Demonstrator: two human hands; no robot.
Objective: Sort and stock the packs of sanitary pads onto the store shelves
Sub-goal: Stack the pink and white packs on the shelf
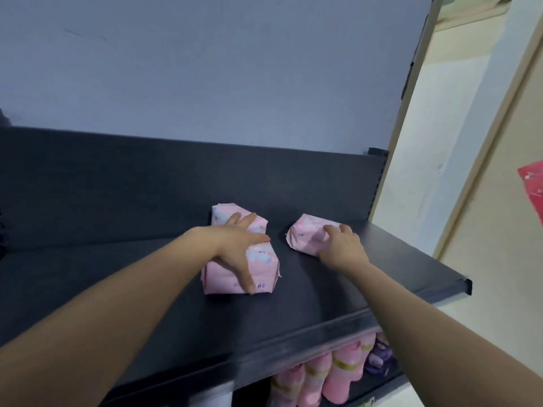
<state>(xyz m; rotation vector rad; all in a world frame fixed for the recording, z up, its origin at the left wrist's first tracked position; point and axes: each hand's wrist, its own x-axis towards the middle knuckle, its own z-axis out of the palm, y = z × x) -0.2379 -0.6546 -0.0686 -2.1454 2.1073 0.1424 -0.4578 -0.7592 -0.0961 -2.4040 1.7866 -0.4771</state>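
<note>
- left hand (pixel 235 248) lies spread across two pink pad packs at once: fingers fairly straight on top of the far pack (pixel 226 215), thumb running down the front face of the near pack (pixel 223 277). it presses on them, no curled grasp visible.
- near pack and far pack sit touching, one behind the other, mid-depth on the dark top shelf (pixel 117 274).
- right hand (pixel 340 245) grips a third pink pack (pixel 305 233), fingers curled over its upper far edge, palm against its near side.
- third pack rests on the same shelf, tilted, to the right of the other two with a clear strip of shelf between them; it is close to the shelf's right end.
- both forearms are bare and reach in from the bottom corners.
- grey-blue back panel (pixel 205 69) rises behind the shelf; slotted upright (pixel 379 183) at the right end.
- the shelf below holds pink packs with yellow bands (pixel 338 371) standing in a row, purple packs (pixel 379 359) beside them on the right.
- cream wall to the right with a red sheet (pixel 533 186) at the frame edge.
</note>
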